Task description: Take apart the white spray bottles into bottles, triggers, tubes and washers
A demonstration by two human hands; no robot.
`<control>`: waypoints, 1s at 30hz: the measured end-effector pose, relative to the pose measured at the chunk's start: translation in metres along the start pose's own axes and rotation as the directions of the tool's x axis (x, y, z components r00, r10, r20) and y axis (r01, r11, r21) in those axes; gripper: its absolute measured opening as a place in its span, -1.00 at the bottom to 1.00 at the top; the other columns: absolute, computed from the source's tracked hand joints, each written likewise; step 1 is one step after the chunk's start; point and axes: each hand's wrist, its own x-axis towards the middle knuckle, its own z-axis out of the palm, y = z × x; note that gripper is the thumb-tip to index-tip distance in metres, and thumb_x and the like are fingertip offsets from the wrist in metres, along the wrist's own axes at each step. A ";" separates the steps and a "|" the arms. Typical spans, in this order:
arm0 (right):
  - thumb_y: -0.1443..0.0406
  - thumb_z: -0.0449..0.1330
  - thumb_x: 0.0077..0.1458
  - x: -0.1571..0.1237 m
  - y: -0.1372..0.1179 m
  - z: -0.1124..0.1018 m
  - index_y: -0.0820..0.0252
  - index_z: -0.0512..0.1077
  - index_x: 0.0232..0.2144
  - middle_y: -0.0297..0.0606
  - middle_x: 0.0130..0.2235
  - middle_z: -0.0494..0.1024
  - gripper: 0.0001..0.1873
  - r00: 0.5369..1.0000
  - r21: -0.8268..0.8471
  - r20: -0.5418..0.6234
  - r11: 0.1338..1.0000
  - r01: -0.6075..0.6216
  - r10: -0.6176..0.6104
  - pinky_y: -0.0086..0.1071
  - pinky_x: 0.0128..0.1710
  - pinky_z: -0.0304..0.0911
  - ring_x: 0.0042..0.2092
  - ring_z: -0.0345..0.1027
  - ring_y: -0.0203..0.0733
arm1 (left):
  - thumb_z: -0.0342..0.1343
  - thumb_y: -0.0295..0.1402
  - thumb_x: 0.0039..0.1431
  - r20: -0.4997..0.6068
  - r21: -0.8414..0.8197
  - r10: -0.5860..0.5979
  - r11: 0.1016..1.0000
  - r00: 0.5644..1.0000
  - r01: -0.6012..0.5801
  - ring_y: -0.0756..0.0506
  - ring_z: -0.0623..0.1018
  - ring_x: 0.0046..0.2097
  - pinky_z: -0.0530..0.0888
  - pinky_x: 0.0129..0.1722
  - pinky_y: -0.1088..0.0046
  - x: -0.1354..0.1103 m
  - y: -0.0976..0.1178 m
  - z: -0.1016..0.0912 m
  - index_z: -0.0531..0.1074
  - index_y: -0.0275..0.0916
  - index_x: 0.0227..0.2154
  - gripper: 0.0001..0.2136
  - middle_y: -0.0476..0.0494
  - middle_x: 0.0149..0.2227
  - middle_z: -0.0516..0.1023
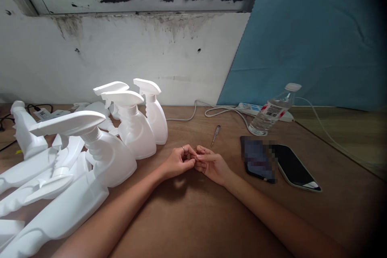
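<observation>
Over the middle of the brown table, my left hand (179,162) and my right hand (214,167) meet at the fingertips. The fingers of both are curled and pinched together; whatever is between them, if anything, is hidden or too small to name. A ring shows on a finger of my left hand. Just beyond my hands lies a small screwdriver (215,135) with a clear handle. White spray bottles stand left of my left hand, the closest upright ones being a bottle (140,137) and a slimmer-looking one (157,121) behind it.
More white spray bottles (63,205) lie in a pile at the left. On the right are two phones (256,159) (298,167), a tilted-looking water bottle (269,115) and a power strip (249,107). A white cable (187,119) runs along the wall.
</observation>
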 end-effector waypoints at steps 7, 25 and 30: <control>0.47 0.35 -0.21 0.000 0.000 0.001 0.19 0.10 -0.55 -0.44 -0.54 0.32 -0.57 1.000 -0.001 0.014 1.000 0.004 -0.004 -0.50 -0.58 -0.17 -0.60 0.00 -0.49 | 0.11 -0.36 0.05 0.000 0.049 0.010 0.999 1.000 -0.010 0.07 0.16 -0.47 0.14 -0.47 0.54 -0.001 0.000 -0.001 0.36 -0.31 -0.38 -0.88 0.10 -0.54 0.17; 0.47 0.34 -0.21 -0.001 -0.001 -0.001 0.17 0.10 -0.55 -0.43 -0.54 0.33 -0.58 1.000 0.006 -0.001 1.000 -0.013 0.013 -0.48 -0.56 -0.13 -0.58 0.09 -0.43 | 0.13 -0.35 0.02 0.023 -0.045 -0.006 0.999 1.000 0.007 0.07 0.18 -0.46 0.16 -0.46 0.54 0.000 0.002 -0.001 0.33 -0.31 -0.39 -0.85 0.07 -0.51 0.20; 0.47 0.33 -0.22 -0.001 -0.001 0.001 0.17 0.11 -0.53 -0.44 -0.56 0.31 -0.59 1.000 0.009 -0.007 1.000 -0.017 0.017 -0.49 -0.56 -0.15 -0.57 0.09 -0.43 | 0.15 -0.33 0.01 0.036 -0.062 -0.019 0.998 0.999 0.022 0.07 0.18 -0.47 0.15 -0.46 0.54 0.000 0.001 -0.001 0.33 -0.31 -0.37 -0.82 0.08 -0.52 0.20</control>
